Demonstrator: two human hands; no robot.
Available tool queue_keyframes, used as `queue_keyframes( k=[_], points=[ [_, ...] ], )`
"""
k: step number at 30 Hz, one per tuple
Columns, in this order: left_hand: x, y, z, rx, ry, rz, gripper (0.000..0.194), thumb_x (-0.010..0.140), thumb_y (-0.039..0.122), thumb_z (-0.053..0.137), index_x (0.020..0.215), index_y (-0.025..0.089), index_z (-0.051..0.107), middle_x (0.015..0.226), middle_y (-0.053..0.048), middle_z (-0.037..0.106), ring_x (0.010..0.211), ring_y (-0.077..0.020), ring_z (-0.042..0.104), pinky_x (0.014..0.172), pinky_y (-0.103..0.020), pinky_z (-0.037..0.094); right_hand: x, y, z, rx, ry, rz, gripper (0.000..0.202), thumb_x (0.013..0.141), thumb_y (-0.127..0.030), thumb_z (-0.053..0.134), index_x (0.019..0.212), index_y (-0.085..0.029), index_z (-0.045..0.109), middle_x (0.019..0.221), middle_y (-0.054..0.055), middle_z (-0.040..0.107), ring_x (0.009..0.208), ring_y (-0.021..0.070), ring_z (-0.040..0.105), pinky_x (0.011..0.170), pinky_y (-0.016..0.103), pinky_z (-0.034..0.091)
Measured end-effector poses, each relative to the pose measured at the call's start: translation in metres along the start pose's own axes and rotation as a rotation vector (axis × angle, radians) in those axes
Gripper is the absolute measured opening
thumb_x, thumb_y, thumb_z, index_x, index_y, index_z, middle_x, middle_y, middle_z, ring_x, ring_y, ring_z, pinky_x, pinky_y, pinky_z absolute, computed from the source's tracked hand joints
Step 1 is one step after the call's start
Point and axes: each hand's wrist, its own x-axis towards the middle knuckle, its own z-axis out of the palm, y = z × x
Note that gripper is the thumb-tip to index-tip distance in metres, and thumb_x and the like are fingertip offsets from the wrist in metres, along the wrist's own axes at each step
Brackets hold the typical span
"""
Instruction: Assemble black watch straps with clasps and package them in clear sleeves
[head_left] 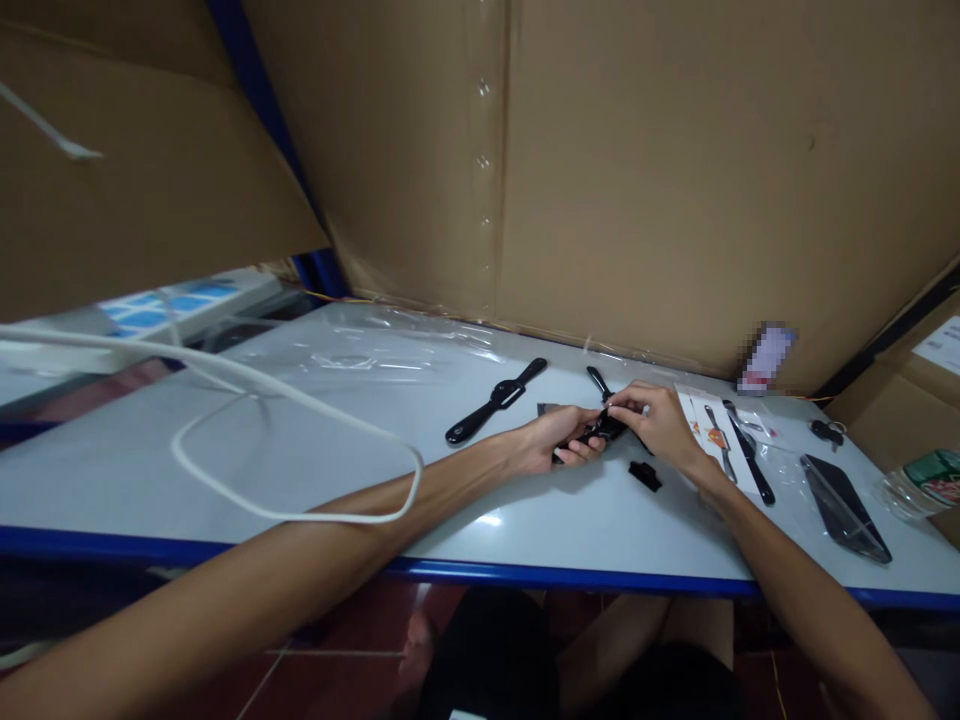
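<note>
Cardboard backdrop: seen in the head view, a brown cardboard wall (645, 180) rises behind your pale desk (517, 535), with clear plastic film (375, 345) strewn along its back edge.
White cable: a loop of white cable (330, 517) hangs across the near left, in front of your left arm.
Left hand: your left hand (559, 440) is curled around a black piece (615, 428), holding it just above the desk, right of centre.
Right hand: your right hand (664, 420) pinches that piece's far end, thumb and fingertips together; the exact point of contact is too small to tell.
Black handle: just beyond your fingers shows a black handle (598, 381); whether it joins the held piece is unclear.
Loose parts: a slotted black tool (498, 398) lies to the left, a small black part (645, 476) below your right wrist.
Printed sheet: a printed sheet (716, 440) picturing a similar tool lies to the right, another black tool (750, 455) along its edge.
Progress: handling of the held piece looks under way, not finished; the loose parts are untouched, and how much is left cannot be told.
</note>
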Motion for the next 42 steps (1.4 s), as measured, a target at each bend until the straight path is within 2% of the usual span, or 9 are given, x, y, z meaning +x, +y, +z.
queue_keyframes(
  k=[4,8,12,17,22,28,34,39,42],
  points=[
    [-0.002,0.000,0.001,0.012,0.010,-0.011,0.026,0.100,0.028,0.031,0.077,0.018,0.040,0.061,0.004,0.038,0.037,-0.0020,0.021,0.030,-0.013,0.008,0.002,0.005,-0.002,0.074,0.060,0.036,0.008,0.082,-0.020,0.068,0.079,-0.020,0.076,0.077,0.003,0.072,0.072,0.0166,0.062,0.068,0.028,0.044],
    [-0.001,0.000,-0.001,-0.002,-0.021,-0.005,0.025,0.100,0.029,0.032,0.078,0.019,0.041,0.061,0.004,0.038,0.037,-0.0025,0.021,0.031,-0.013,0.008,0.002,0.005,0.000,0.035,0.019,0.028,0.008,0.081,-0.014,0.070,0.078,-0.020,0.076,0.077,0.002,0.071,0.074,0.0165,0.061,0.070,0.029,0.043],
    [-0.002,0.001,0.001,0.010,0.002,-0.015,0.025,0.101,0.027,0.030,0.079,0.019,0.041,0.061,0.004,0.039,0.036,-0.0024,0.020,0.031,-0.013,0.007,0.001,0.002,0.002,-0.018,-0.013,0.022,0.011,0.082,-0.011,0.069,0.078,-0.020,0.074,0.075,0.001,0.069,0.071,0.0155,0.059,0.069,0.028,0.042],
    [-0.002,0.002,0.003,0.044,-0.013,-0.005,0.026,0.101,0.029,0.030,0.079,0.019,0.041,0.061,0.004,0.040,0.037,-0.0028,0.021,0.031,-0.013,0.006,-0.001,-0.001,0.003,-0.108,-0.031,-0.076,0.012,0.086,-0.009,0.066,0.082,-0.018,0.074,0.079,0.004,0.067,0.080,0.0180,0.060,0.076,0.031,0.043],
    [-0.001,0.001,0.001,0.054,0.004,-0.010,0.028,0.101,0.032,0.030,0.080,0.019,0.042,0.060,0.004,0.041,0.036,-0.0025,0.020,0.030,-0.013,0.007,-0.001,-0.001,-0.001,-0.145,-0.080,-0.155,0.016,0.088,-0.009,0.063,0.083,-0.020,0.073,0.079,0.003,0.066,0.080,0.0184,0.059,0.077,0.032,0.043],
    [-0.001,0.001,0.002,0.072,0.010,0.018,0.028,0.101,0.036,0.033,0.081,0.020,0.043,0.060,0.004,0.042,0.035,-0.0022,0.018,0.030,-0.012,0.007,-0.002,-0.007,-0.002,-0.095,-0.049,-0.101,0.015,0.084,-0.008,0.065,0.086,-0.020,0.074,0.077,0.002,0.066,0.077,0.0177,0.059,0.072,0.031,0.043],
    [-0.002,0.001,0.005,0.075,0.043,0.000,0.026,0.101,0.030,0.032,0.079,0.019,0.041,0.059,0.004,0.040,0.036,-0.0023,0.018,0.031,-0.013,0.006,-0.001,-0.007,0.002,0.013,0.008,0.068,0.011,0.081,-0.010,0.068,0.081,-0.019,0.075,0.071,0.001,0.068,0.069,0.0160,0.058,0.067,0.029,0.043],
    [-0.002,0.001,0.005,0.052,0.028,-0.004,0.026,0.100,0.031,0.033,0.079,0.019,0.042,0.060,0.004,0.040,0.037,-0.0025,0.019,0.031,-0.013,0.005,0.001,-0.006,-0.001,-0.068,0.025,-0.005,0.012,0.080,-0.010,0.071,0.073,-0.021,0.073,0.078,0.002,0.071,0.082,0.0197,0.059,0.077,0.033,0.042],
    [-0.002,0.001,0.006,0.068,0.052,-0.009,0.026,0.100,0.032,0.034,0.079,0.019,0.041,0.060,0.005,0.039,0.037,-0.0023,0.019,0.031,-0.013,0.005,0.001,-0.006,-0.001,-0.052,0.000,-0.019,0.013,0.080,-0.011,0.071,0.073,-0.021,0.072,0.078,0.001,0.070,0.083,0.0195,0.059,0.078,0.033,0.041]
  ],
)
